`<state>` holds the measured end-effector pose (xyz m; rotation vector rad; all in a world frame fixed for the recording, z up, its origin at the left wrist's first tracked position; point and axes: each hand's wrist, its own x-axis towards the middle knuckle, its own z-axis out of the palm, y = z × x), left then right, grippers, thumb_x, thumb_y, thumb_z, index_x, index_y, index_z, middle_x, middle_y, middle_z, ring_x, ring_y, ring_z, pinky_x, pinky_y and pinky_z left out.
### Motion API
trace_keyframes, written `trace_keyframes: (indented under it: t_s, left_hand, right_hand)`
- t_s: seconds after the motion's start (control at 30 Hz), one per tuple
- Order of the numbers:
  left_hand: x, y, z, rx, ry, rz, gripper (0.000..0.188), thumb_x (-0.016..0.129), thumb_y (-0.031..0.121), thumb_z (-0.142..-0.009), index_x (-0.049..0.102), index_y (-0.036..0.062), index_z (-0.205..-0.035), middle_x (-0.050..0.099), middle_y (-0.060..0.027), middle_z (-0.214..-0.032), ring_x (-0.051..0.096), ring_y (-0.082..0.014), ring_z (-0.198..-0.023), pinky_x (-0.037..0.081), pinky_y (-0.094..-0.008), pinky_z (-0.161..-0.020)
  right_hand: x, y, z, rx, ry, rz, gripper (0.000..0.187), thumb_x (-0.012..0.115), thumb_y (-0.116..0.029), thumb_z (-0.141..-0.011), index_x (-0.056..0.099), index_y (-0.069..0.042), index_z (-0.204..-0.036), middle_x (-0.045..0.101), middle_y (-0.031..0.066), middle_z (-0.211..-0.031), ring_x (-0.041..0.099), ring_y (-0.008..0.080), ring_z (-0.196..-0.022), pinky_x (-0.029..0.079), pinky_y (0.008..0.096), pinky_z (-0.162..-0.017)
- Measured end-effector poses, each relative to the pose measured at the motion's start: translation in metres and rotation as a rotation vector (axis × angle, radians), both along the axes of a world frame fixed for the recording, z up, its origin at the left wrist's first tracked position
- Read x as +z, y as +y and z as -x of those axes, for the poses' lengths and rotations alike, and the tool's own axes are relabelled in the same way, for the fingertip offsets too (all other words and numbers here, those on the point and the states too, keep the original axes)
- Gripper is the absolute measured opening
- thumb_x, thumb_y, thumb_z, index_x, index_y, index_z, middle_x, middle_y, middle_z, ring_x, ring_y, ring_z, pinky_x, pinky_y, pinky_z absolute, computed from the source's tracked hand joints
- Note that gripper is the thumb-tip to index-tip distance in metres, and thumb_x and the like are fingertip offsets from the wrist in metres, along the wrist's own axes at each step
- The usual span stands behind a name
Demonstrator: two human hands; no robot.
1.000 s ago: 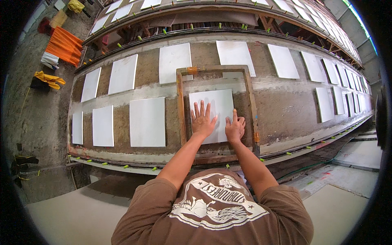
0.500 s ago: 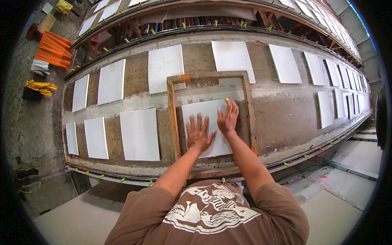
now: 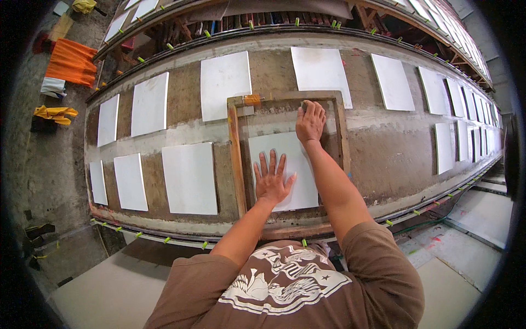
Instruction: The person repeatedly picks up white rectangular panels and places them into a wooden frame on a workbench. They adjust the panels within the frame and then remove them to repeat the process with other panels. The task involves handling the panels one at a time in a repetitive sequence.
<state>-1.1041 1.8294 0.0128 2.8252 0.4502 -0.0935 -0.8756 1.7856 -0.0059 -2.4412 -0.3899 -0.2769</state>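
A wooden screen frame (image 3: 236, 159) with see-through mesh lies on the long table in front of me, over a white panel (image 3: 301, 189) that shows through the mesh. My left hand (image 3: 272, 183) lies flat on the mesh above that panel, fingers spread and holding nothing. Farther forward, my right hand (image 3: 311, 122) is at the far part of the mesh, close to the far bar of the frame. Its fingers are bent and drawn together, with a small dark thing (image 3: 303, 105) at the fingertips, too small to name. A strip of orange tape is wrapped on the far bar.
White panels (image 3: 189, 178) lie in two rows along the brown table (image 3: 383, 159). Green clips (image 3: 304, 242) line the table's rails. Beyond is another table with more panels. An orange cloth (image 3: 71, 63) and yellow gloves (image 3: 56, 114) are at the far left.
My right hand has moved forward from the white panel toward the far bar, and its fingers have bent. My left hand stays flat in about the same place.
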Motion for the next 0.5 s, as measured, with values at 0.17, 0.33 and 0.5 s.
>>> trace_keyframes:
  t_s: [0.17, 0.33, 0.5]
  left_hand:
    - [-0.010, 0.001, 0.000, 0.015, -0.016, -0.034, 0.071, 0.045, 0.057, -0.101, 0.031, 0.0233, -0.161, 0.015, -0.0126, -0.171, 0.008, -0.0448, -0.156, 0.006, -0.0639, -0.123]
    - [-0.011, 0.001, 0.001, 0.027, -0.009, -0.068, 0.065, 0.041, 0.052, -0.104, 0.027, 0.0273, -0.163, 0.014, -0.0100, -0.171, 0.009, -0.0421, -0.156, 0.007, -0.0601, -0.124]
    - [-0.015, -0.001, 0.002, 0.040, -0.042, -0.064, 0.064, 0.044, 0.049, -0.104, 0.031, 0.0250, -0.161, 0.019, -0.0143, -0.168, 0.012, -0.0434, -0.155, 0.010, -0.0609, -0.124]
  right_hand:
    - [0.004, -0.035, 0.053, 0.177, -0.152, 0.105, 0.042, 0.065, -0.017, -0.093, 0.050, -0.009, -0.131, 0.052, 0.0184, -0.130, 0.048, 0.0386, -0.125, 0.037, 0.0499, -0.107]
    - [0.015, -0.083, 0.131, 0.281, -0.085, 0.139, 0.047, 0.068, -0.018, -0.089, 0.050, -0.010, -0.131, 0.051, 0.0174, -0.129, 0.049, 0.0383, -0.125, 0.039, 0.0494, -0.107]
    - [0.013, -0.116, 0.187, 0.281, -0.021, 0.145, 0.049, 0.070, -0.022, -0.090, 0.049, -0.013, -0.133, 0.050, 0.0148, -0.131, 0.048, 0.0371, -0.125, 0.039, 0.0495, -0.107]
